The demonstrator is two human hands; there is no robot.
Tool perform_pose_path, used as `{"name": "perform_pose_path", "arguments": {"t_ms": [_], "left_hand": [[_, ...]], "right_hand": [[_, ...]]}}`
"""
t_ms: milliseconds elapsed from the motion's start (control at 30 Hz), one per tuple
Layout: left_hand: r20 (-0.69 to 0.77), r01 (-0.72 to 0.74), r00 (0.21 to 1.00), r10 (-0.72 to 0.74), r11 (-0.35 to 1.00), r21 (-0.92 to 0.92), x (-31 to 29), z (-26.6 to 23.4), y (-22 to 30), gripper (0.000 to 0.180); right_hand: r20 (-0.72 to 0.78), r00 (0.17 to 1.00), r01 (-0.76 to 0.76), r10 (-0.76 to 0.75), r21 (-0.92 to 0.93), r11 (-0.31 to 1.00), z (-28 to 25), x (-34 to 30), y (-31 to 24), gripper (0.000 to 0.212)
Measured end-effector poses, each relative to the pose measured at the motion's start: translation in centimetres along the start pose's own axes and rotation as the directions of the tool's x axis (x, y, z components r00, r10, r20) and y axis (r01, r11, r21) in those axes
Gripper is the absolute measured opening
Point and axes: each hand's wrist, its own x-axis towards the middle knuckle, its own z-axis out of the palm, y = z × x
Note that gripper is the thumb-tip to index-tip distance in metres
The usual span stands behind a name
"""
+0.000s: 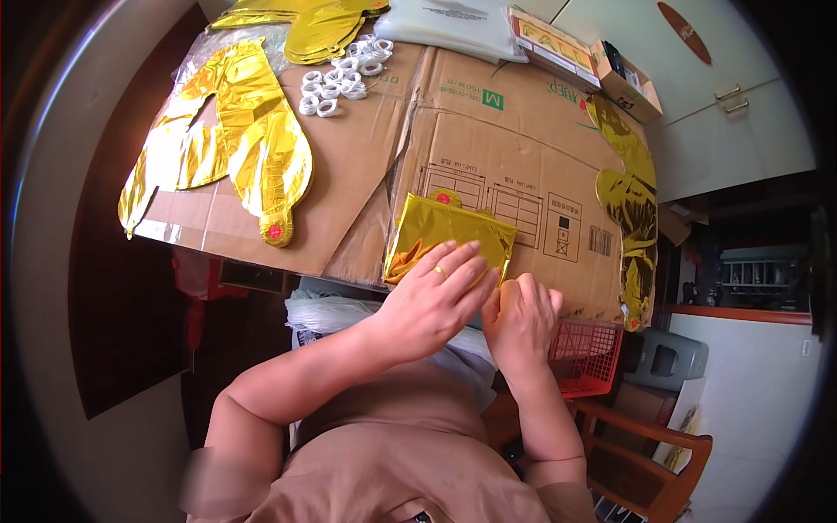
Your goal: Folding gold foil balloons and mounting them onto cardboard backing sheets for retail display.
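Observation:
A gold foil balloon, folded into a flat packet with a red dot on a tab at its far edge, lies at the near edge of the cardboard. My left hand rests on its near part, fingers stretched out flat, a ring on one of them. Crumpled foil shows beside those fingers. At the packet's near right corner my right hand is closed, its fingers curled under; whatever they grip is hidden. To the left an unfolded gold foil balloon is spread out, with a red dot at its near tip.
Flattened cardboard covers the table. Several white ribbon coils sit at the back, near stacked gold foil and clear plastic bags. Another gold balloon hangs over the right edge, above a red basket. Small boxes stand back right.

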Motion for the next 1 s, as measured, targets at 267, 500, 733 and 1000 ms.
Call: {"name": "perform_pose_path", "arguments": {"t_ms": [267,500,733,1000], "left_hand": [[0.011,0.210,0.977,-0.214,0.965,0.159,-0.1,2.5,-2.4,0.052],[0.093,0.229,0.964,-0.248,0.956,0.184,-0.2,2.1,-2.4,0.063],[0.132,0.240,0.955,-0.267,0.952,0.188,0.1,1.7,-2.0,0.067],[0.172,0.229,0.947,-0.270,0.947,0.226,0.1,1.7,-1.9,0.065]], "right_hand": [[-0.013,1.000,0.004,-0.005,-0.084,0.996,0.6,0.0,0.2,0.015],[0.013,1.000,0.001,0.000,-0.103,0.995,0.4,0.4,0.1,0.014],[0.017,1.000,-0.007,0.008,-0.074,0.997,0.3,0.6,0.0,0.014],[0.121,0.989,-0.075,0.087,-0.094,0.993,-1.9,1.8,0.4,0.016]]}}
